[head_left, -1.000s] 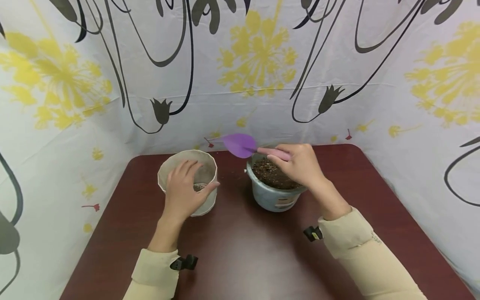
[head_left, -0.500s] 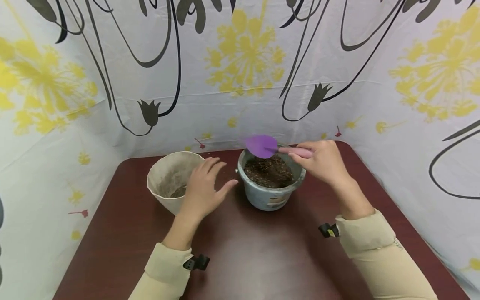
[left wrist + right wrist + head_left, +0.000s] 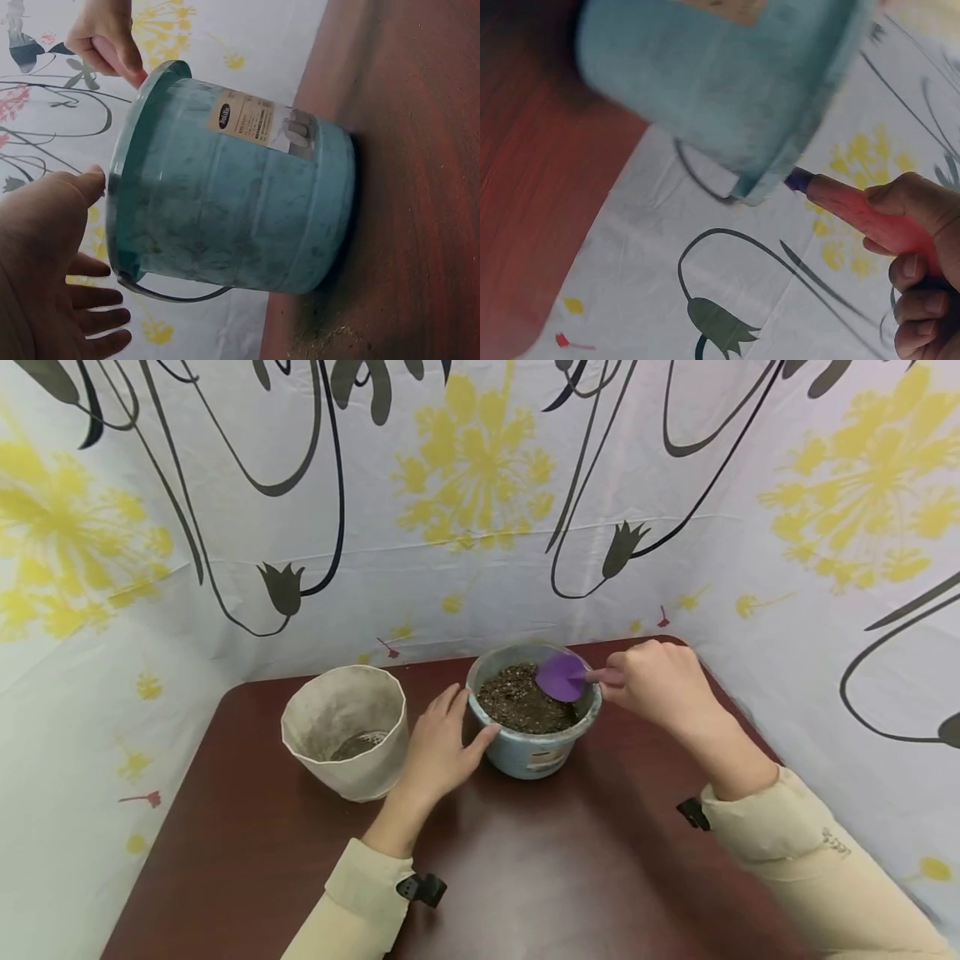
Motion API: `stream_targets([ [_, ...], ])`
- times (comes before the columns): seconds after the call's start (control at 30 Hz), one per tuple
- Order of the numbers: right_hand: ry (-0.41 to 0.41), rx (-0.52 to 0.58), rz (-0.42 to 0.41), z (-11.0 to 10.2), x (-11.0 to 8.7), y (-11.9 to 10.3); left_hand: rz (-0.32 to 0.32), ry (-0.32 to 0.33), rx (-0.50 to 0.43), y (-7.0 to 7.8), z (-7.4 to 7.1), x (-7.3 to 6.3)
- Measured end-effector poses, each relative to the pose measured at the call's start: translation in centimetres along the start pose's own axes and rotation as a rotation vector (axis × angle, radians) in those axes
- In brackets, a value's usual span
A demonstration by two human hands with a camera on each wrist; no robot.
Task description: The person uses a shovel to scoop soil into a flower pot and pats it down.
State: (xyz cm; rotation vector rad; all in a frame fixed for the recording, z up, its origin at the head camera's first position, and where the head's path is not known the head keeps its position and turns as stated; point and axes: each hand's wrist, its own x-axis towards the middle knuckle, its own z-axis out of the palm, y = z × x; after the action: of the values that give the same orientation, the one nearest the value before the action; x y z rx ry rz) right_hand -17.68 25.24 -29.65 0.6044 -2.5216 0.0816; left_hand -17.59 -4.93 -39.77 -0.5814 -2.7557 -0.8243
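A blue bucket (image 3: 528,752) with dark soil (image 3: 525,700) in it stands near the back of the table. My right hand (image 3: 663,685) grips the pink handle of a small trowel (image 3: 561,677), whose purple blade lies over the soil at the right inside of the rim. In the right wrist view the fingers wrap the pink handle (image 3: 870,214). My left hand (image 3: 444,747) is spread with straight fingers at the bucket's left rim, the thumb tip right at the edge in the left wrist view. Left of that hand stands a white pot (image 3: 345,777) with a little soil at its bottom.
The dark red table (image 3: 525,877) carries both containers. A patterned cloth (image 3: 450,568) hangs close behind the table and along its sides. A thin bail handle (image 3: 176,298) hangs from the bucket's rim. Some soil crumbs (image 3: 330,341) lie on the table near it.
My left hand has moved right, from over the white pot to the bucket's rim. My right hand has moved right, and the trowel blade has come down from above the bucket to the soil.
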Motion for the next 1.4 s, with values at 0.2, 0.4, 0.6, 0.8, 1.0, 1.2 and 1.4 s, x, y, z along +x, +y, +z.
stream_targets([
  [0.2, 0.112, -0.073, -0.118, 0.2, 0.2, 0.2, -0.057, -0.047, -0.01, -0.1, 0.5, 0.0],
  [0.4, 0.111, -0.104, -0.208, 0.2, 0.6, 0.1, -0.037, -0.029, -0.016, -0.1, 0.5, 0.0],
  [0.6, -0.041, -0.179, -0.171, 0.1, 1.4, -0.4, -0.036, -0.016, -0.031, -0.3, 0.5, 0.1],
  [0.8, -0.062, -0.112, -0.258, 0.2, 1.7, -0.1, -0.04, -0.01, -0.022, -0.3, 0.6, 0.3],
  [1.0, -0.152, -0.032, -0.264, -0.5, 1.7, 0.3, -0.036, -0.016, -0.017, -0.2, 0.8, 0.5],
  [1.2, -0.286, 0.013, -0.204, -0.6, 2.4, -0.2, -0.044, -0.018, -0.032, -0.1, 0.6, 0.6],
  [1.4, -0.325, 0.145, -0.047, 1.1, 2.0, 1.6, -0.053, -0.028, -0.055, -0.3, 0.6, 0.4],
])
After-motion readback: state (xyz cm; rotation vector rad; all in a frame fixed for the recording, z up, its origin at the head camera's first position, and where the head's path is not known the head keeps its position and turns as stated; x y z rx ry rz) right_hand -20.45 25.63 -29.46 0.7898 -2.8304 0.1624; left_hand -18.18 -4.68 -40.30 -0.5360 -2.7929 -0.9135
